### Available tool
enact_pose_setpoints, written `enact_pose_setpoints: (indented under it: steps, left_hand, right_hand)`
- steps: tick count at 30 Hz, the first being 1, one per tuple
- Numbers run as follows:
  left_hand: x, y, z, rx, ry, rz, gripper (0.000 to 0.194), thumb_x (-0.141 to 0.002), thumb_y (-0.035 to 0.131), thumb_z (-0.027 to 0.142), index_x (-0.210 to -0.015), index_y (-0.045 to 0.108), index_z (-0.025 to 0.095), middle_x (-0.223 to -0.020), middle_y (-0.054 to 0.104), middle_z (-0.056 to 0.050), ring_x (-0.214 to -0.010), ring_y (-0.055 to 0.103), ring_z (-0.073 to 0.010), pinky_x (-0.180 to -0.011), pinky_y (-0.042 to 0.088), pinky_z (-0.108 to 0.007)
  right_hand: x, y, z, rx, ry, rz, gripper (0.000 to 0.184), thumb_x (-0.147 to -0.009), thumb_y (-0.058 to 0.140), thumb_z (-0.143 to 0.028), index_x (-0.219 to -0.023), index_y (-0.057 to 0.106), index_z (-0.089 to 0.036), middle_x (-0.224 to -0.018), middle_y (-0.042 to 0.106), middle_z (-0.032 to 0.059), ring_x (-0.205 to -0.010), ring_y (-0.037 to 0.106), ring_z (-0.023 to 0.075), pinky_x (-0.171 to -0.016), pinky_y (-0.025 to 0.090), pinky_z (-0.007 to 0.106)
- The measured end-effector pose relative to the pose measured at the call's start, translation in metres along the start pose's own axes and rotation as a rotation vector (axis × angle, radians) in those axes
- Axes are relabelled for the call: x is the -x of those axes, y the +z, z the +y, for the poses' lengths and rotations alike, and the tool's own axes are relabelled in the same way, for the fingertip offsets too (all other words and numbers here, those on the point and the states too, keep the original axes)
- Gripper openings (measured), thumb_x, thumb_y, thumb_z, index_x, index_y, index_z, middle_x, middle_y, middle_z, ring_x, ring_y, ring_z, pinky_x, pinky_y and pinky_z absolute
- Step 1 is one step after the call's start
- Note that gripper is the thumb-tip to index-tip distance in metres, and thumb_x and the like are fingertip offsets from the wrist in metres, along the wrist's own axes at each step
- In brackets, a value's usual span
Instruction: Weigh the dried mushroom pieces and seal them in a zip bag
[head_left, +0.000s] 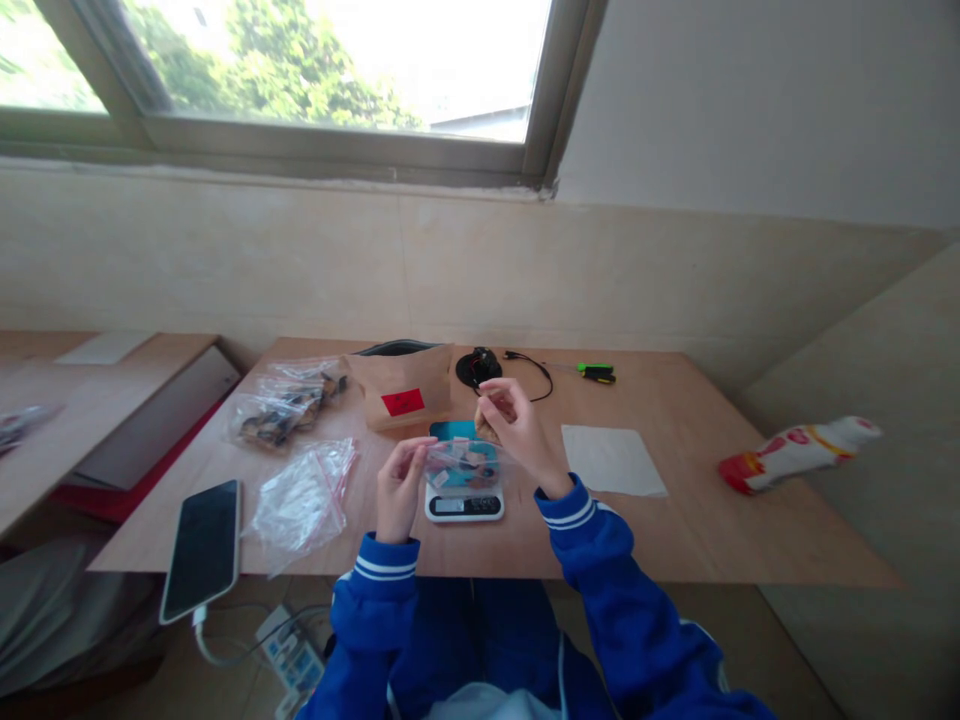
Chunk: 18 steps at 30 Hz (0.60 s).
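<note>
My left hand (401, 490) grips the edge of a small transparent plastic bag (461, 466) just above a white digital kitchen scale (463, 506). My right hand (517, 425) pinches a small tan object (486, 430) at the bag's upper right. Part of the object is hidden by my fingers, so I cannot tell what it is. A blue printed card (452, 431) lies behind the bag on the scale. Both blue sleeves rest near the wooden table's front edge.
On the table (720, 530) are a brown paper bag (401, 390), a black wired device (478, 367), a green-handled screwdriver (596, 372), white paper (611, 460), plastic bags (283, 407), and a phone (201, 550). A red-and-white packet (795, 455) lies right.
</note>
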<state>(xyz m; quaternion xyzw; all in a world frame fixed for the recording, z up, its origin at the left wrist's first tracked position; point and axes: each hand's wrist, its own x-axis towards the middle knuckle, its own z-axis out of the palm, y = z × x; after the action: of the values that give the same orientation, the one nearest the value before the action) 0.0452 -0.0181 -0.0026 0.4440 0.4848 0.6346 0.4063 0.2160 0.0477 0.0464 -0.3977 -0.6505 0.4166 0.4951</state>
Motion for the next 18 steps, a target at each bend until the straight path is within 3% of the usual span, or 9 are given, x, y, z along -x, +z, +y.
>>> enact_pose_setpoints:
  steps: [3, 7, 14, 18]
  left_hand:
    - [-0.001, 0.005, 0.001, 0.012, 0.002, 0.026, 0.037, -0.081, 0.065, 0.051, -0.091, 0.068, 0.015, -0.086, 0.073, -0.006, -0.077, 0.069, -0.0181, -0.069, 0.057, -0.027]
    - [-0.003, 0.006, 0.001, -0.026, 0.048, 0.034, 0.034, -0.083, 0.063, 0.048, -0.091, 0.068, 0.015, -0.086, 0.071, -0.005, -0.078, 0.068, -0.0165, -0.069, 0.055, -0.025]
    - [-0.002, 0.002, 0.001, -0.054, 0.090, 0.021, 0.033, -0.085, 0.061, 0.049, -0.088, 0.064, 0.016, -0.085, 0.070, -0.004, -0.072, 0.067, -0.0151, -0.067, 0.055, -0.025]
    - [-0.002, -0.002, 0.003, -0.090, 0.104, -0.028, 0.035, -0.085, 0.058, 0.052, -0.085, 0.061, 0.017, -0.084, 0.071, -0.005, -0.072, 0.067, -0.0163, -0.065, 0.055, -0.026]
  right_hand:
    - [0.004, -0.001, -0.008, 0.193, -0.068, -0.081, 0.028, -0.092, 0.050, -0.044, -0.107, 0.056, -0.021, -0.088, 0.062, 0.0032, -0.078, 0.060, 0.0152, -0.071, 0.049, 0.027]
    - [0.005, -0.016, -0.019, 0.533, -0.177, -0.281, 0.023, -0.094, 0.050, -0.038, -0.101, 0.065, -0.022, -0.097, 0.066, 0.0033, -0.085, 0.061, 0.0159, -0.075, 0.043, 0.026]
    - [0.000, -0.026, -0.029, 0.907, -0.158, -0.562, 0.030, -0.082, 0.067, -0.049, -0.099, 0.070, -0.025, -0.087, 0.068, 0.0019, -0.080, 0.062, 0.0172, -0.062, 0.033, 0.024]
    - [0.001, -0.020, -0.030, 1.014, -0.171, -0.568, 0.017, -0.087, 0.062, -0.035, -0.094, 0.073, -0.025, -0.087, 0.071, 0.0036, -0.078, 0.063, 0.0174, -0.058, 0.029, 0.025]
